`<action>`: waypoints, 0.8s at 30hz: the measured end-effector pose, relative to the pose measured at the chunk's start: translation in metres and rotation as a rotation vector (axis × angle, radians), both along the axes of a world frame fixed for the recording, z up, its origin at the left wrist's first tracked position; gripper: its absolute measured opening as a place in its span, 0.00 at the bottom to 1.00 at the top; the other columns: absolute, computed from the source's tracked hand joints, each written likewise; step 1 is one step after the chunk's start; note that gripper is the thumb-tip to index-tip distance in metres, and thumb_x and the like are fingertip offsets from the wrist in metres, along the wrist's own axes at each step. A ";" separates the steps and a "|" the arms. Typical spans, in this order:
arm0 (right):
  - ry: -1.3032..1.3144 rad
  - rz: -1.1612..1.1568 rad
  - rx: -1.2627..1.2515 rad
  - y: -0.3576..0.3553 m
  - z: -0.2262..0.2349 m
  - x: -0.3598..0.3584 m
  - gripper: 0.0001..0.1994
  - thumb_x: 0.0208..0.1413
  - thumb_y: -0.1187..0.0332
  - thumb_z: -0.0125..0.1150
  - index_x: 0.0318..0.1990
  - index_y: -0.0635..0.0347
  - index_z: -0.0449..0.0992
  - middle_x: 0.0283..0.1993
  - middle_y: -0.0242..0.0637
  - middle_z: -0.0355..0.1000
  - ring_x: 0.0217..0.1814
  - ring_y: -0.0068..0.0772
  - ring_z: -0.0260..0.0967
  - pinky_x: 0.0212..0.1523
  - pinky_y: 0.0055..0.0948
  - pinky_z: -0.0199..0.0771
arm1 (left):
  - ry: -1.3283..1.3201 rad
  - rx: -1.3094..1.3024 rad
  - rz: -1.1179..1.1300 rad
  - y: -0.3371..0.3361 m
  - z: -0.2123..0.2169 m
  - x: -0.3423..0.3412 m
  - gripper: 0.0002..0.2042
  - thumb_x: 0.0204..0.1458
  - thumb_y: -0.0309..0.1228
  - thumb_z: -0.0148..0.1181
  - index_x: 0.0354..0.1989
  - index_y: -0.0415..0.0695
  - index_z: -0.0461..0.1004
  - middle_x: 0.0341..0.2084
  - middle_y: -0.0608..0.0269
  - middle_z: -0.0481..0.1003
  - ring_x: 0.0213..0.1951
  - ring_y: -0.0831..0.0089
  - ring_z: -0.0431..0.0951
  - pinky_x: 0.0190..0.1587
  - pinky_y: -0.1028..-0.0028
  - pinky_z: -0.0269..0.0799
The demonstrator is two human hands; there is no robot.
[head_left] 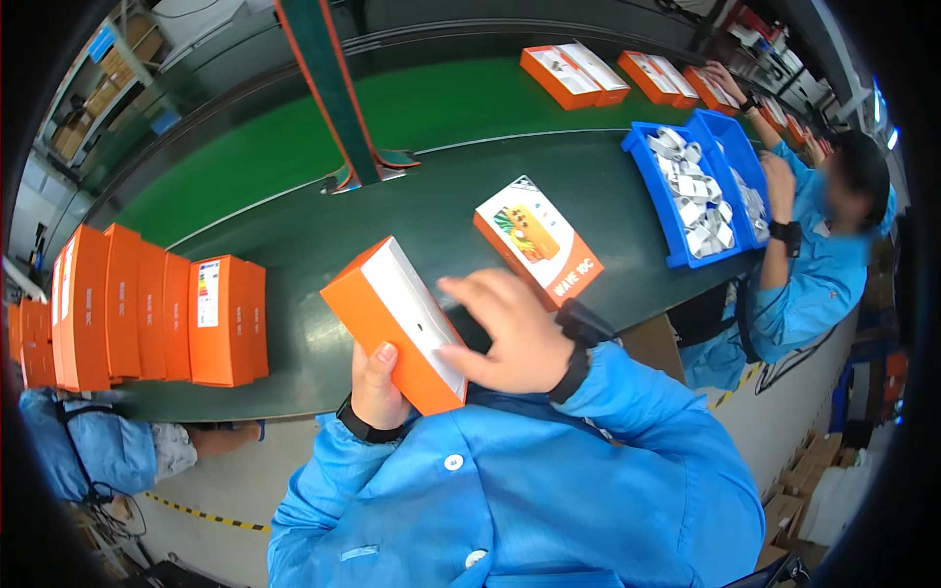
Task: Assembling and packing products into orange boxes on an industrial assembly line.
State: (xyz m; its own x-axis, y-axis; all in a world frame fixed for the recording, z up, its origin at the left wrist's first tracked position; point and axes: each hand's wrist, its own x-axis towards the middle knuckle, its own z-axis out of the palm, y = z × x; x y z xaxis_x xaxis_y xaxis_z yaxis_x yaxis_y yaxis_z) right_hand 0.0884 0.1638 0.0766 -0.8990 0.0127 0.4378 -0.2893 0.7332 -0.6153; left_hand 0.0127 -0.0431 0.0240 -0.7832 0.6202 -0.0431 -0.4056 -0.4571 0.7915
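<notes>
An orange box (377, 312) with a white top face, which has a small dark slot, is tilted in front of my chest. My left hand (379, 384) grips its near left side, thumb against the orange wall. Over the right edge of the box is my right hand (515, 333), slightly blurred, fingers apart and thumb at the white face. It holds nothing that I can see. Just beyond that hand, a box lid (534, 235) with a printed white top and orange sides lies on the green bench. What is inside the held box is hidden.
Orange boxes (147, 304) stand in a row at the left. Blue bins (652, 211) with small white parts sit at the right, beside a co-worker (814, 235). Open boxes (573, 76) line the green conveyor (451, 98). A dark green post (333, 88) rises behind the bench.
</notes>
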 end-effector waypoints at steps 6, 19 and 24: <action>-0.093 -0.075 0.023 0.007 -0.003 0.007 0.23 0.59 0.69 0.64 0.62 0.67 0.75 0.44 0.48 0.78 0.45 0.54 0.76 0.50 0.50 0.75 | -0.007 -0.019 -0.041 0.021 0.004 0.006 0.41 0.61 0.54 0.67 0.72 0.37 0.59 0.61 0.48 0.74 0.60 0.56 0.79 0.63 0.58 0.78; -0.444 -0.292 0.504 0.110 -0.010 0.020 0.20 0.63 0.65 0.65 0.61 0.59 0.80 0.45 0.44 0.80 0.48 0.48 0.79 0.47 0.47 0.75 | -0.343 -0.060 0.078 0.067 -0.021 -0.010 0.26 0.76 0.44 0.45 0.74 0.38 0.62 0.68 0.52 0.72 0.67 0.58 0.75 0.70 0.58 0.72; -0.490 -0.328 0.450 0.102 -0.009 0.026 0.30 0.61 0.59 0.70 0.69 0.61 0.73 0.63 0.51 0.70 0.68 0.54 0.65 0.64 0.56 0.67 | -0.262 -0.241 0.019 0.071 -0.018 -0.018 0.27 0.75 0.42 0.43 0.75 0.38 0.61 0.70 0.52 0.71 0.68 0.59 0.75 0.71 0.55 0.69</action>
